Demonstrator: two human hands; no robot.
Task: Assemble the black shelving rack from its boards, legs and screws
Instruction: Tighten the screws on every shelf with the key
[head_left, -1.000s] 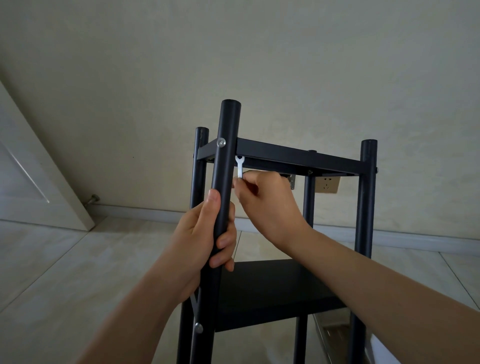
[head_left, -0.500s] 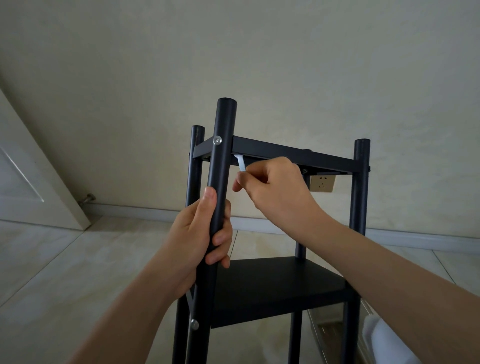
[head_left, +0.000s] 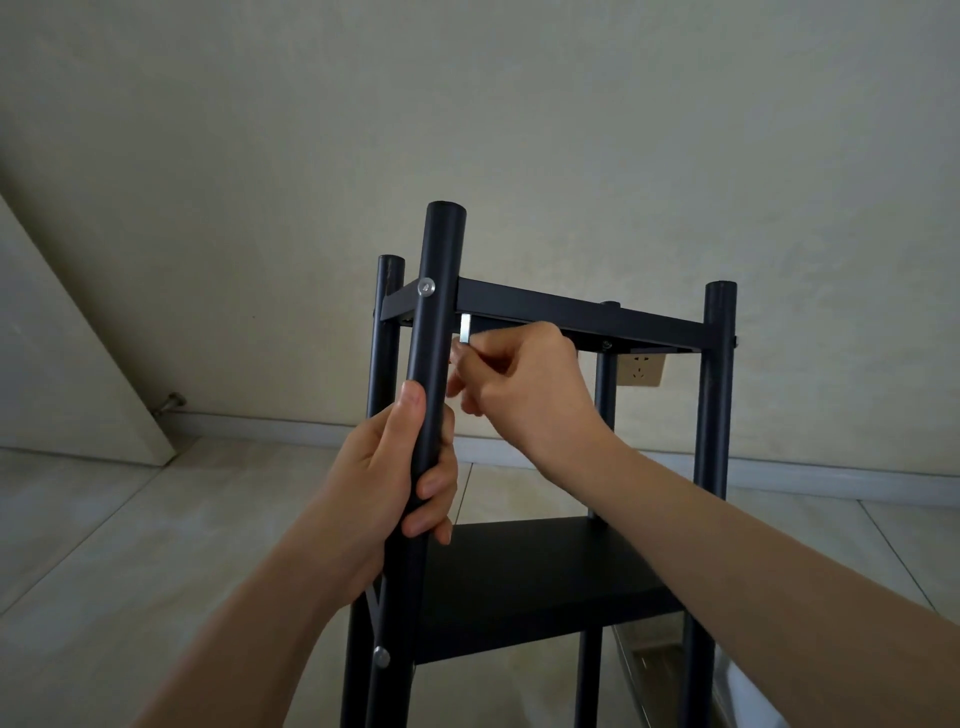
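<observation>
Black metal rack leg (head_left: 434, 332) is gripped by the left hand (head_left: 384, 483) while a small silver flat wrench (head_left: 465, 328), pinched in the right hand (head_left: 524, 384) under the top black board (head_left: 571, 312), could be slipped off its hidden nut.

The black rack (head_left: 545, 467) stood upright in front of me, four round legs with a thin top board (head_left: 571, 314) and a lower board (head_left: 530, 582) already fixed in. Silver screw heads (head_left: 426, 287) showed on the near leg (head_left: 431, 364), and a small flat wrench (head_left: 465, 328) sat right under the top board's corner.
</observation>
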